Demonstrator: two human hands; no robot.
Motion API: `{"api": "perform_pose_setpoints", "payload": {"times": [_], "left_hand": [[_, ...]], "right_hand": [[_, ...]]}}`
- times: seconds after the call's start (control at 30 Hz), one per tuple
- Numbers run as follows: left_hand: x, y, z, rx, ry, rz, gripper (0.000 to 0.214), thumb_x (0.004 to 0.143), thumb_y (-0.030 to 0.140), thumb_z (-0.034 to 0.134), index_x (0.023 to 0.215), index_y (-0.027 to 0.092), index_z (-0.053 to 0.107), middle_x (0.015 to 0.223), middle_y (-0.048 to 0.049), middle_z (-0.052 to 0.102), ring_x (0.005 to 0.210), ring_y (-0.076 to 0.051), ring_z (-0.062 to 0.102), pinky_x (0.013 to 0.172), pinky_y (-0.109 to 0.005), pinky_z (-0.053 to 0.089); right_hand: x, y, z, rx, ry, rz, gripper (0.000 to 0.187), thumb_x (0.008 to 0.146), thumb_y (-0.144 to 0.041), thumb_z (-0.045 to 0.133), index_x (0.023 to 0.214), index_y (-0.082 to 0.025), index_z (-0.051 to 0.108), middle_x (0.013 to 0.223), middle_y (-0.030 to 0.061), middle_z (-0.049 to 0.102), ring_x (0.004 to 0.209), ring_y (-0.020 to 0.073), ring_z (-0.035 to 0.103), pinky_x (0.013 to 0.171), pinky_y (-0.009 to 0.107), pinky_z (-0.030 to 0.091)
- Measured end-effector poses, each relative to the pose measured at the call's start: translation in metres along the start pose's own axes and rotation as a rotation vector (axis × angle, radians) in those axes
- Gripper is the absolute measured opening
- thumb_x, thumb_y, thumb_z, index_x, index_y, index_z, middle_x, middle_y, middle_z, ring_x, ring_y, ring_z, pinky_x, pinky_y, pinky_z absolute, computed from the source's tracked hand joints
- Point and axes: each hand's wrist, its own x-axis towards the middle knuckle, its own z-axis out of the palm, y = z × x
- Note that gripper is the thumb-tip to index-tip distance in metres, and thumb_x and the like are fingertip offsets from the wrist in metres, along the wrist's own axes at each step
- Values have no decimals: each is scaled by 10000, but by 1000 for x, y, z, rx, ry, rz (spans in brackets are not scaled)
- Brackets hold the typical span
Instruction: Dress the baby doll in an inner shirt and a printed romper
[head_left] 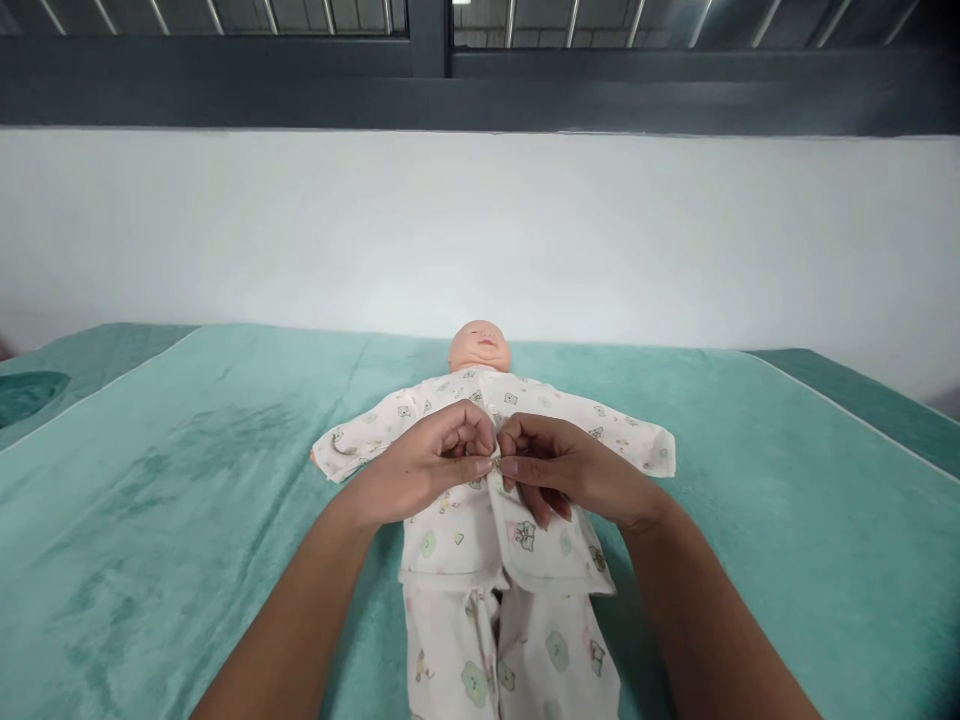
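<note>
A baby doll [480, 346] lies on its back, head toward the wall, dressed in a white printed jacket [457, 545] and matching trousers [551, 650]. Over the middle of the jacket front, my left hand [442, 450] pinches one edge of the front opening between thumb and finger. Beside it, my right hand [559, 465] pinches the other edge, its thumb tip almost touching the left one. Whatever fastener lies between the fingertips is mostly hidden. Below my hands the jacket's lower front hangs apart. Both sleeves are spread outward.
A teal plush cover [187, 500] lies under the doll and spreads to both sides, with some creases at the left. Behind it rises a white wall [480, 230], topped by a dark window frame [427, 90] with metal bars beyond.
</note>
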Motion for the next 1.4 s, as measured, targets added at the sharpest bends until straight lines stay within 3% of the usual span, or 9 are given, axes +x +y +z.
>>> {"api": "perform_pose_setpoints", "payload": {"times": [0.27, 0.57, 0.83, 1.0, 1.4], "left_hand": [[1, -2, -1, 3, 10, 8, 111, 863, 271, 618, 889, 203, 534, 766, 29, 477, 673, -88, 425, 594, -217, 341], [0, 9, 2, 117, 10, -52, 214, 814, 248, 646, 1020, 237, 587, 819, 23, 521, 742, -108, 505, 653, -231, 416], [2, 8, 11, 324, 138, -13, 246, 765, 141, 588, 978, 260, 616, 782, 33, 509, 697, -113, 463, 619, -230, 390], [3, 7, 8, 367, 157, -22, 193, 777, 177, 615, 952, 259, 627, 782, 35, 508, 681, -113, 440, 601, -228, 370], [5, 4, 2, 376, 127, 78, 71, 800, 291, 675, 818, 222, 680, 898, -8, 600, 741, -131, 486, 660, -255, 387]], "right_hand": [[1, 2, -3, 34, -14, -41, 190, 896, -362, 596, 839, -186, 551, 535, -41, 575, 415, 80, 516, 369, 165, 337], [4, 4, -2, 54, 22, -22, 290, 893, -440, 585, 784, -171, 576, 467, -28, 586, 382, 80, 504, 354, 161, 328], [6, 3, -1, 63, 86, -12, 293, 842, -451, 639, 785, -173, 569, 483, -31, 592, 354, 70, 472, 332, 162, 309], [7, 3, 1, 123, 92, -30, 280, 792, -409, 702, 901, -204, 546, 709, -20, 677, 408, 85, 552, 314, 170, 308], [5, 2, -1, 114, 50, -54, 217, 849, -381, 646, 887, -198, 537, 670, -40, 630, 413, 70, 541, 332, 155, 316]]}}
